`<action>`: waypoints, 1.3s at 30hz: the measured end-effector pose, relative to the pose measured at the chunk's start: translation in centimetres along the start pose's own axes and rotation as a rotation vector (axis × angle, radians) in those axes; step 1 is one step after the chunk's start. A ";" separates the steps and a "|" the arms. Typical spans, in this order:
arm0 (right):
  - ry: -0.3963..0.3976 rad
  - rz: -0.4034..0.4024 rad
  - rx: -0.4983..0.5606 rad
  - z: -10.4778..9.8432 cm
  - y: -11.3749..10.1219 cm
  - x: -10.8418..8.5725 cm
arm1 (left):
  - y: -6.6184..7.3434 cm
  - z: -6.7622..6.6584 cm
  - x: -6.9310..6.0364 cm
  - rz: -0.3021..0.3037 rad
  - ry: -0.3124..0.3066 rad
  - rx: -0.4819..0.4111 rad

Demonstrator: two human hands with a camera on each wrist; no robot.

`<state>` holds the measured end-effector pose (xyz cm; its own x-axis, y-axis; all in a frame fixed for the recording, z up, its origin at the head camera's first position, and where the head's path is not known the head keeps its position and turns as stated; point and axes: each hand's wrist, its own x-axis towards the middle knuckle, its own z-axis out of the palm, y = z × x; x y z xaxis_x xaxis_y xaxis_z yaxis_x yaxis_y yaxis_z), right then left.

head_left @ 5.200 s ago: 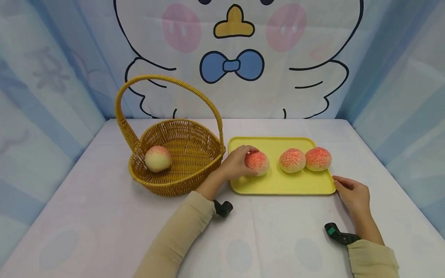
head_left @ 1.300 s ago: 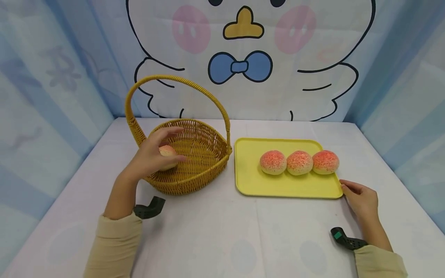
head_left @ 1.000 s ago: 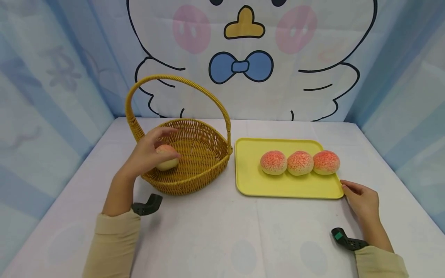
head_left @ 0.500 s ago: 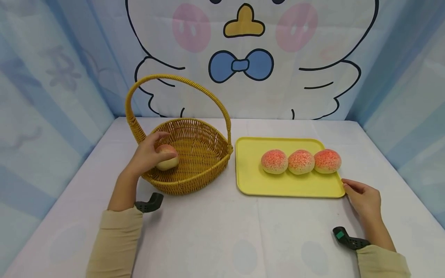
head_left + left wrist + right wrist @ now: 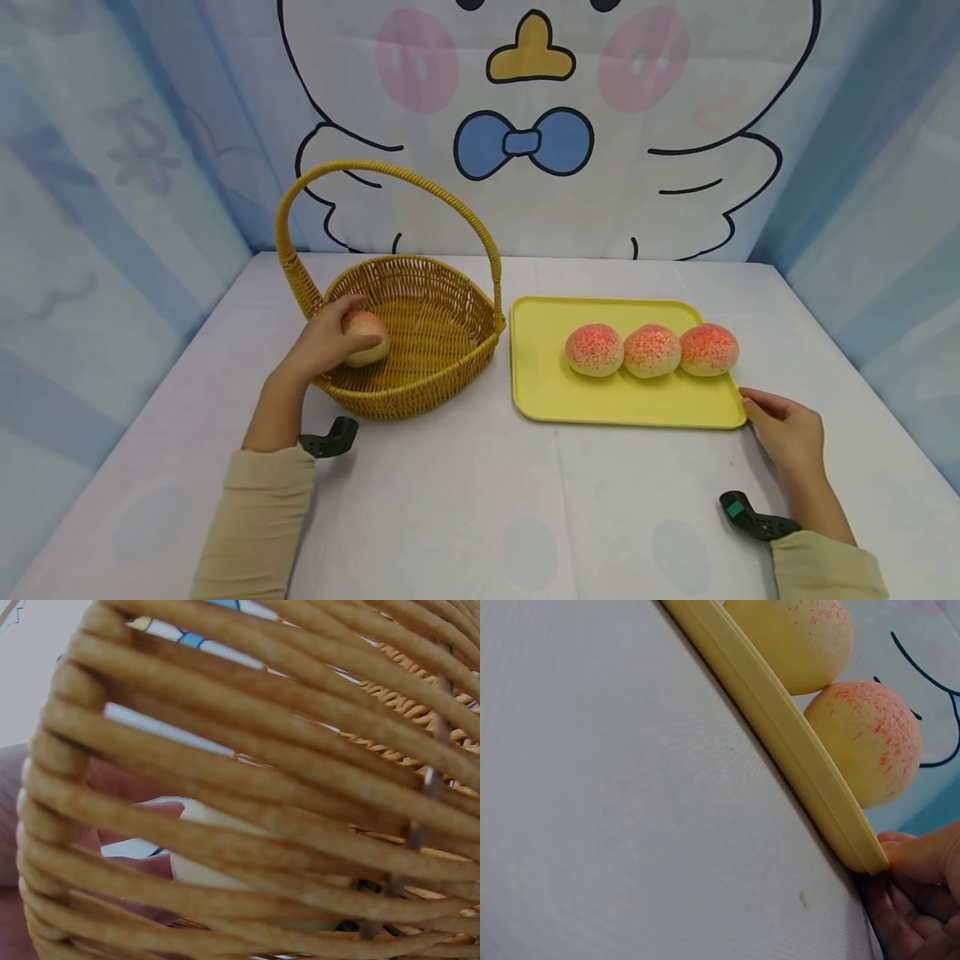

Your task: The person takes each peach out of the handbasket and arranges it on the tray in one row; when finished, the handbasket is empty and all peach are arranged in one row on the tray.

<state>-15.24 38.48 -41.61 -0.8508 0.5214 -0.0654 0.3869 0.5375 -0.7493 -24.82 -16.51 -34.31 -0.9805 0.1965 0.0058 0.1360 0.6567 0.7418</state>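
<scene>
In the head view, a pale peach [image 5: 369, 348] with a pink blush sits at the left side of a woven basket [image 5: 401, 406]. The left hand [image 5: 321, 340] reaches over the rim and holds this peach between thumb and fingers. Through the weave in the left wrist view, the pale peach [image 5: 214, 844] shows only in part beside the fingers. Over at the tray's near right corner, the right hand [image 5: 791, 433] pinches the edge of the yellow tray [image 5: 622, 404]. Three speckled pink peaches [image 5: 652, 351] lie in a row on that tray; the rightmost is at its right rim.
The basket's tall arched handle [image 5: 390, 171] rises above the left hand's far side. A white cloth [image 5: 480, 492] covers the table. Printed curtains [image 5: 525, 212] stand behind and at both sides.
The left hand has left the peach at the tray's left part, gone to the basket and closed on the peach there. That tray peach now stands beside the other two. The right hand stays at the corner.
</scene>
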 end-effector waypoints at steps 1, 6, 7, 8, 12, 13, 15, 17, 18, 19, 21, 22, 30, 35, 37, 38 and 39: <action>-0.001 0.001 0.000 0.0 0.0 0.0 | 0.0 0.0 0.0 0.004 -0.004 0.001; -0.008 0.008 0.008 -0.1 0.0 -0.2 | 0.0 0.1 0.1 0.021 -0.017 0.043; -0.009 0.013 0.012 -0.1 0.0 -0.2 | 0.1 0.1 0.1 0.022 -0.018 0.053; -0.010 0.014 0.016 -0.1 0.0 -0.3 | 0.2 0.2 0.1 0.014 -0.022 0.060; -0.010 0.019 0.028 -0.2 0.0 -0.3 | 0.5 0.2 0.0 -0.016 -0.045 0.076; -0.011 0.021 0.029 -0.2 -0.1 -0.3 | 0.5 0.2 0.0 -0.021 -0.049 0.076; -0.012 0.026 0.029 -0.3 -0.1 -0.4 | 0.5 0.3 0.0 -0.026 -0.055 0.081; -0.017 0.034 0.027 -0.2 -0.1 -0.4 | 0.4 0.4 0.0 -0.023 -0.058 0.081; -0.019 0.039 0.026 -0.2 -0.1 -0.4 | 0.4 0.4 0.0 -0.023 -0.063 0.080; -0.020 0.043 0.028 -0.2 -0.1 -0.4 | 0.4 0.4 0.0 -0.023 -0.070 0.080; -0.022 0.053 0.035 -0.2 -0.1 -0.4 | 0.3 0.5 0.0 -0.029 -0.081 0.084; -0.023 0.056 0.039 -0.2 -0.1 -0.4 | 0.3 0.6 0.0 -0.032 -0.086 0.089; -0.010 0.035 0.060 -0.2 -0.1 -0.3 | 0.2 0.9 0.1 -0.001 -0.025 0.128; -0.004 0.009 0.062 -0.1 0.0 -0.1 | 0.9 0.8 -0.3 0.086 0.074 0.083; -0.003 0.008 0.064 0.0 0.0 -0.1 | 1.6 1.0 -0.5 0.114 0.095 0.041; -0.004 0.009 0.061 0.0 0.0 -0.1 | 2.1 1.1 -0.6 0.129 0.100 0.019; -0.005 0.011 0.059 0.0 0.0 -0.1 | 2.7 1.2 -0.8 0.144 0.103 -0.002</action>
<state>-15.19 38.42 -41.61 -0.8483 0.5239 -0.0772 0.3749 0.4912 -0.7862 -23.49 -14.05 -33.12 -0.9601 0.2131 0.1810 0.2764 0.6259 0.7293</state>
